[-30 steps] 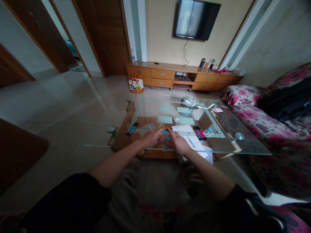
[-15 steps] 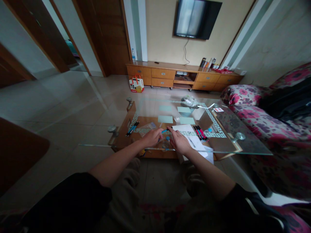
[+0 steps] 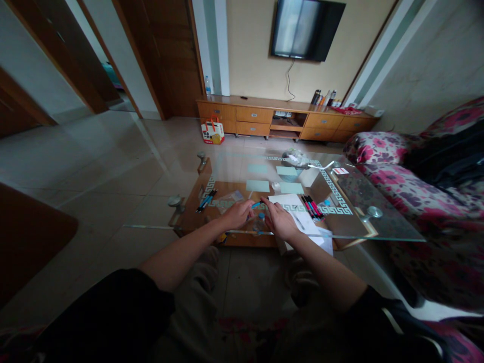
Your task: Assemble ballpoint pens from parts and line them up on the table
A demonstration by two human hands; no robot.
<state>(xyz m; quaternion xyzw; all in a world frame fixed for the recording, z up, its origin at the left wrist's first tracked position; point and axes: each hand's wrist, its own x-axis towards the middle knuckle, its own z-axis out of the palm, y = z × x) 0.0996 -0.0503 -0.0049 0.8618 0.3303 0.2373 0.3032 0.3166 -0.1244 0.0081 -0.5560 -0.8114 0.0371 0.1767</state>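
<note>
Between my hands, over the near part of the glass table (image 3: 234,169), is a blue pen (image 3: 256,204) with a dark end. My left hand (image 3: 239,214) is closed on its left part. The fingers of my right hand (image 3: 279,218) are closed at its dark right end. White paper (image 3: 289,200) lies beneath and beside my right hand. To its right rests a row of pink and black pens (image 3: 312,207). Off to the left of my left hand lie several blue and black pens (image 3: 206,200).
A clear plastic bag (image 3: 295,158) sits near the table's far side, with a red-and-white card (image 3: 340,171) to its right. Below the glass, a blue-capped bottle (image 3: 260,222) shows between my hands. A flowered sofa (image 3: 393,176) stands at the right.
</note>
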